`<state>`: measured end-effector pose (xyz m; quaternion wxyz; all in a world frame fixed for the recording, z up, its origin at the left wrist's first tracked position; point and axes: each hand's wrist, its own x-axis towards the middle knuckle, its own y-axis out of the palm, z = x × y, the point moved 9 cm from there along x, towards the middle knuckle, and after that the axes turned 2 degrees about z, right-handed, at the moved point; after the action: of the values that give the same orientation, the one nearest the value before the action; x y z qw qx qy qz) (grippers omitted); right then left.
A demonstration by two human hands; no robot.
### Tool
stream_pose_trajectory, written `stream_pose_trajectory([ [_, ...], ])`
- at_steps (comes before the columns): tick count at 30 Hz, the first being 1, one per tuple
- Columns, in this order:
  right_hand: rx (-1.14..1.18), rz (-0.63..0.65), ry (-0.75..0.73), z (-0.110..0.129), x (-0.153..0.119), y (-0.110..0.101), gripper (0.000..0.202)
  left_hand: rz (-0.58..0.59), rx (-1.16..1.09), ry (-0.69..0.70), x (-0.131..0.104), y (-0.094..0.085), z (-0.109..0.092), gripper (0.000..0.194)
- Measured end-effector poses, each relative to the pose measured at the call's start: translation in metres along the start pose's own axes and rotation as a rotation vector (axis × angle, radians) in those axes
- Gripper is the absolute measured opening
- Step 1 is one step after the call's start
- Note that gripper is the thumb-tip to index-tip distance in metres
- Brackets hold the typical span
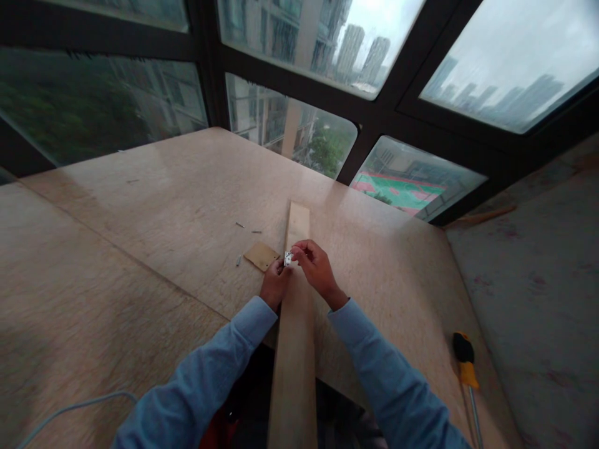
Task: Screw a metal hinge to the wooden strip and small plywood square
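Observation:
Over a long wooden board (294, 349), a small silvery metal hinge (287, 258) with dark holes is held between my hands. My left hand (275, 282) grips its lower left side, fingers closed and near the board's left edge. From the right, my right hand (314, 265) comes over the board with thumb and fingers pinched together at the hinge's right edge. Whatever sits in that pinch is too small to make out. Just left of my left hand, a thin brown wooden piece (261, 255) with small holes lies flat.
Loose screws, one screw (239, 224), another screw (256, 232) and a third screw (238, 260), lie left of the board. A yellow and black screwdriver (465, 362) rests at the right by the wall. A grey cable (77, 405) crosses the lower left. Windows border the far edge.

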<state>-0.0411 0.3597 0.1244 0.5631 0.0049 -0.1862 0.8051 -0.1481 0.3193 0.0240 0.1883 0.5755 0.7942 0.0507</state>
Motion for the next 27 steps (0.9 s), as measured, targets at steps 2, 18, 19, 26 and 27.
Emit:
stream_pose_trajectory([
  [2,0.013,0.031,-0.003,0.003,0.006,0.007,0.018,0.017,-0.012,0.019,-0.001,0.002,-0.002,0.031],
  [18,-0.543,0.331,-0.165,0.009,0.048,0.070,0.018,-0.016,-0.029,0.034,-0.002,0.003,-0.010,0.024],
  [19,-0.529,0.300,-0.166,0.008,0.048,0.065,0.018,-0.008,-0.037,0.040,-0.003,0.004,-0.011,0.025],
  [26,-0.533,0.228,-0.209,-0.006,0.044,0.024,0.025,-0.067,-0.002,0.001,-0.004,-0.003,-0.002,0.029],
  [27,-0.550,0.258,-0.212,-0.011,0.043,0.022,0.026,-0.067,-0.005,-0.007,-0.004,-0.004,0.000,0.031],
])
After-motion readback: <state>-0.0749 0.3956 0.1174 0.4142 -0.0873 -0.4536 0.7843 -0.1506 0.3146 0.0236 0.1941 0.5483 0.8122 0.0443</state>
